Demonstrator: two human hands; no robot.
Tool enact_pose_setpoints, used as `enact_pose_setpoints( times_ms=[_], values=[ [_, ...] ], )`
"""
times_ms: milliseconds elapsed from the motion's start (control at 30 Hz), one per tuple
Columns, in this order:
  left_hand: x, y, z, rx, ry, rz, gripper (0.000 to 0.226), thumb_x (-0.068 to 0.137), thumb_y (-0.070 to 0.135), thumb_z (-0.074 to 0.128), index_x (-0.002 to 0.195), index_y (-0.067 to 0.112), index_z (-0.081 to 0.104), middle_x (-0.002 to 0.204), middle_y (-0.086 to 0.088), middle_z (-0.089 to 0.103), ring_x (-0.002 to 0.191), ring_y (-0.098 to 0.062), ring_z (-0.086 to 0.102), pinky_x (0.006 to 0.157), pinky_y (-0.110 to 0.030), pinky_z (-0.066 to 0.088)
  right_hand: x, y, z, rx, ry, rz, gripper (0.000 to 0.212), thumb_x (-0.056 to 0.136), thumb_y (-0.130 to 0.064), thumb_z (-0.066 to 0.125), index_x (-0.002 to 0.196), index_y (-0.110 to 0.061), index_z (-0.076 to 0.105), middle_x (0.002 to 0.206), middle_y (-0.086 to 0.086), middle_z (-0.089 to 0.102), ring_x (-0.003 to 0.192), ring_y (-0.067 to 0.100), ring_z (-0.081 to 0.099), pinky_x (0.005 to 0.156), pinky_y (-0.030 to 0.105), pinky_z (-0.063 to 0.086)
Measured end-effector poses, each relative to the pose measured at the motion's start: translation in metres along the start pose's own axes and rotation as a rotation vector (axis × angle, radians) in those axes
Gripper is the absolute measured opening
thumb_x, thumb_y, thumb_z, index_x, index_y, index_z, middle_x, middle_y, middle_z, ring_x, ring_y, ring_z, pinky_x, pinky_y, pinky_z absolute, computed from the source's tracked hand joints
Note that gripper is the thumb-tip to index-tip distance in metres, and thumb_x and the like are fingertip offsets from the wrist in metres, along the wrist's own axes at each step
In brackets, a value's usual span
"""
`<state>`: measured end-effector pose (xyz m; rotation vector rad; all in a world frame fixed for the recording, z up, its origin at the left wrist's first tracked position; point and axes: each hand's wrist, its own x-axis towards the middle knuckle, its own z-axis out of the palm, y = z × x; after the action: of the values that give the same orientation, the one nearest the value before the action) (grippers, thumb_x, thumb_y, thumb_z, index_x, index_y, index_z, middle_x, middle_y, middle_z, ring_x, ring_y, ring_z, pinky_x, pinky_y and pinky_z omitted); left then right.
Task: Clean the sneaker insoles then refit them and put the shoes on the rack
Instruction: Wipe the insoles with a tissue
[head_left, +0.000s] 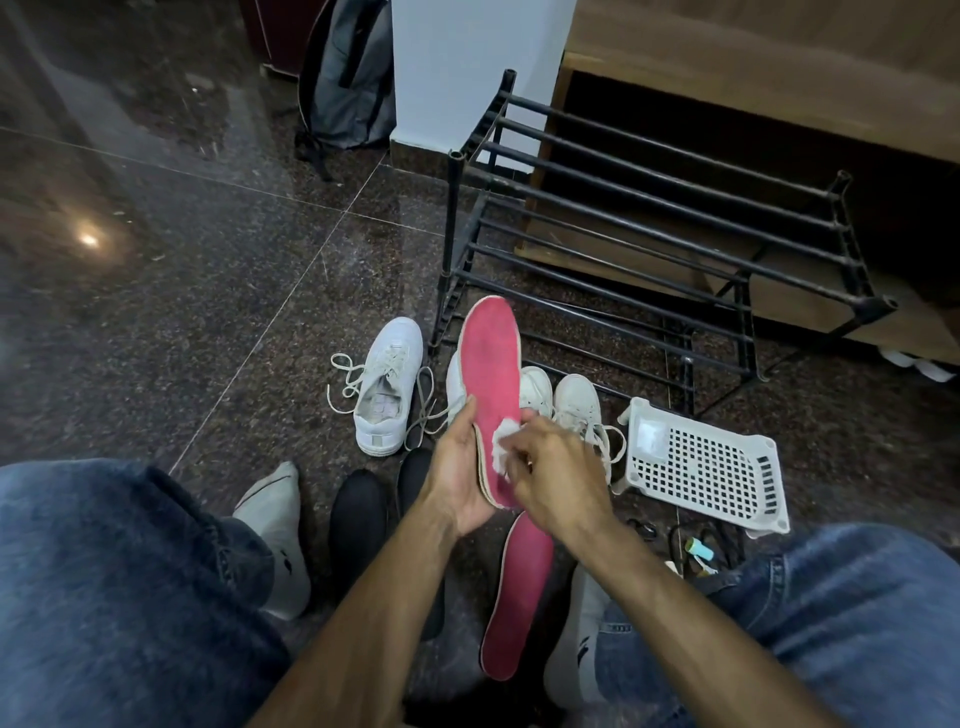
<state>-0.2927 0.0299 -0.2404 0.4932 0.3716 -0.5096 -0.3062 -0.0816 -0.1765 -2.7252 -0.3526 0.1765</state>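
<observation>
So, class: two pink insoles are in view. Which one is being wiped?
The upper insole, held in the left hand while the right hand rubs a white wipe on it. The other insole lies untouched on the floor.

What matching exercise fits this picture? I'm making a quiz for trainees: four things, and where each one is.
Things:
1. held red insole
2. second red insole
3. white wipe
4. white basket

Places:
A. on the floor beside the rack
B. pinched in the right hand
C. gripped by the left hand
D. on the floor between the feet

Pairs: 1-C, 2-D, 3-B, 4-A
</observation>
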Motion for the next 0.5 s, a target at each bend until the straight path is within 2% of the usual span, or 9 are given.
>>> enact_pose_setpoints(
  times_ms=[67, 133, 233, 333, 367, 433, 500],
  values=[
    [0.001, 0.001, -0.004, 0.01, 0.029, -0.02, 0.067, 0.095, 0.056, 0.036, 0.115, -0.002, 0.062, 0.12, -0.028, 0.062, 0.103, -0.034, 0.066, 0.099, -0.045, 0.045, -0.017, 0.001, 0.003, 0.06, -0.089, -0.066, 0.025, 0.091, -0.021, 0.058, 0.111, -0.026, 0.071, 0.109, -0.008, 0.063, 0.099, 0.017, 0.063, 0.085, 0.033, 0.049],
    [0.001, -0.001, -0.003, 0.001, 0.041, -0.025, 0.066, 0.095, 0.057, 0.036, 0.111, -0.002, 0.062, 0.115, -0.029, 0.064, 0.101, -0.034, 0.068, 0.096, -0.046, 0.046, -0.021, 0.004, 0.001, 0.059, -0.137, -0.086, 0.025, 0.091, -0.023, 0.059, 0.112, -0.028, 0.071, 0.11, -0.011, 0.063, 0.1, 0.015, 0.062, 0.085, 0.033, 0.049],
    [0.0, -0.005, 0.006, -0.033, -0.011, 0.003, 0.059, 0.093, 0.052, 0.041, 0.112, 0.002, 0.063, 0.109, -0.02, 0.066, 0.107, -0.032, 0.063, 0.1, -0.044, 0.044, -0.007, 0.005, -0.007, 0.026, -0.005, -0.07, 0.024, 0.09, -0.02, 0.059, 0.108, -0.026, 0.072, 0.106, -0.007, 0.065, 0.096, 0.021, 0.063, 0.082, 0.035, 0.05],
    [-0.004, -0.017, 0.019, -0.01, -0.086, -0.034, 0.056, 0.094, 0.049, 0.042, 0.128, 0.007, 0.059, 0.125, -0.018, 0.06, 0.122, -0.03, 0.054, 0.11, -0.046, 0.037, 0.024, 0.008, -0.015, 0.012, 0.157, 0.038, 0.023, 0.091, -0.021, 0.057, 0.109, -0.025, 0.072, 0.11, -0.004, 0.066, 0.096, 0.025, 0.064, 0.082, 0.034, 0.049],
    [-0.005, -0.021, 0.021, 0.01, -0.097, -0.046, 0.056, 0.096, 0.049, 0.041, 0.133, 0.01, 0.056, 0.13, -0.016, 0.058, 0.123, -0.028, 0.054, 0.107, -0.046, 0.042, 0.032, 0.011, -0.017, 0.039, 0.179, 0.09, 0.023, 0.09, -0.021, 0.058, 0.109, -0.025, 0.072, 0.112, -0.004, 0.066, 0.098, 0.024, 0.064, 0.083, 0.033, 0.049],
    [-0.007, -0.023, 0.021, 0.028, -0.097, -0.057, 0.056, 0.097, 0.052, 0.038, 0.132, 0.014, 0.058, 0.126, -0.014, 0.063, 0.114, -0.026, 0.062, 0.09, -0.044, 0.053, 0.036, 0.012, -0.018, 0.121, 0.17, 0.125, 0.022, 0.088, -0.02, 0.062, 0.107, -0.024, 0.073, 0.111, -0.004, 0.068, 0.098, 0.021, 0.064, 0.085, 0.032, 0.051],
    [-0.006, -0.017, 0.014, -0.003, -0.082, -0.067, 0.057, 0.093, 0.055, 0.043, 0.121, 0.011, 0.064, 0.114, -0.015, 0.066, 0.106, -0.027, 0.065, 0.089, -0.041, 0.053, 0.024, 0.011, -0.013, 0.186, 0.103, 0.053, 0.022, 0.086, -0.016, 0.064, 0.105, -0.021, 0.075, 0.107, -0.004, 0.069, 0.095, 0.018, 0.064, 0.086, 0.032, 0.051]
  ],
)
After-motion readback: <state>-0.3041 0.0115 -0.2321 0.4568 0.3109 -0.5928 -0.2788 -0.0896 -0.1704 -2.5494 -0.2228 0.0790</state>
